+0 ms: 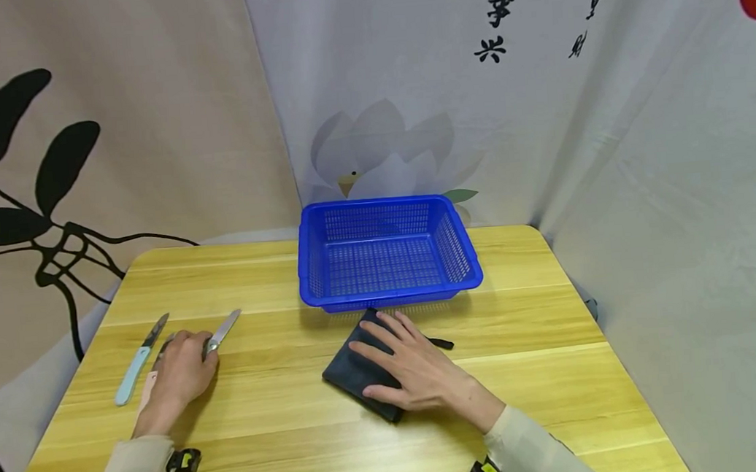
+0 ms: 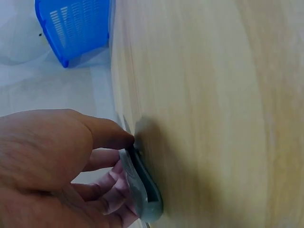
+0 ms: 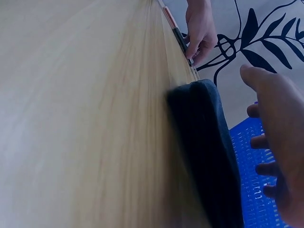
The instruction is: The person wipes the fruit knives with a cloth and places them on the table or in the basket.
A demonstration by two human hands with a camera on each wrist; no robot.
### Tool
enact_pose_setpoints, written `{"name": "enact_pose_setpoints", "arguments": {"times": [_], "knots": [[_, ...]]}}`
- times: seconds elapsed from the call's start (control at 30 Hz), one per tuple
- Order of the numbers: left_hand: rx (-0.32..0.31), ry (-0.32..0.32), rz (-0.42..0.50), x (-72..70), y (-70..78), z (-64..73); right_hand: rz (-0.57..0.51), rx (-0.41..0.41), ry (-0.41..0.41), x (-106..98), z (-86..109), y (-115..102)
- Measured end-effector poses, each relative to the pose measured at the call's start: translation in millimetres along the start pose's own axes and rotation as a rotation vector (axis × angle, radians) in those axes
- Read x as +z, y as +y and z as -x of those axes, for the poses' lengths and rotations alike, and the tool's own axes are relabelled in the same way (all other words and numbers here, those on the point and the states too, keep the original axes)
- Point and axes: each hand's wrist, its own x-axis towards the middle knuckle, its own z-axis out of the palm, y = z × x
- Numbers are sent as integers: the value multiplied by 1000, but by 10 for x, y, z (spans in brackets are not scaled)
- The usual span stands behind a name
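Observation:
At the table's left side, my left hand (image 1: 179, 367) pinches a folding knife (image 2: 145, 190) with a grey-green handle between thumb and fingers. Its blade (image 1: 228, 327) points away to the right. Left of that hand lies a knife with a pale blue handle (image 1: 134, 374). Another knife with a pinkish handle (image 1: 147, 389) is partly hidden beneath the hand. My right hand (image 1: 417, 372), fingers spread, is over a dark zip-style pouch (image 1: 354, 369) with a short black strap (image 1: 441, 343). In the right wrist view a gap shows between the fingers and the pouch (image 3: 209, 152).
A blue plastic basket (image 1: 392, 295) with mesh walls stands at the back middle of the wooden table (image 1: 287, 447), just beyond the pouch. Printed cloth curtains (image 1: 199, 131) hang behind the table and along its right side.

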Motion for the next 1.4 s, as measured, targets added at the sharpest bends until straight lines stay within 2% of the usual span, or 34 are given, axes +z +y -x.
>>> {"name": "enact_pose_setpoints", "arguments": {"times": [0.17,0.33,0.63,0.8,0.97,1.2,1.4], "knots": [[-18,4,31,-4,52,41,-4,15,-28,14,-19,10],[-10,31,62,-32,145,89,-9,30,-64,34,-33,18],[85,174,110,-123,414,206,-17,59,-117,78,-67,28],[125,231,129,-194,570,255,-30,97,-171,108,-73,29],[181,294,144,-246,687,275,-28,107,-182,128,-83,29],[264,341,178,-312,843,310,7,103,-174,171,-108,26],[261,338,210,-330,932,333,15,105,-145,197,-131,5]]}}
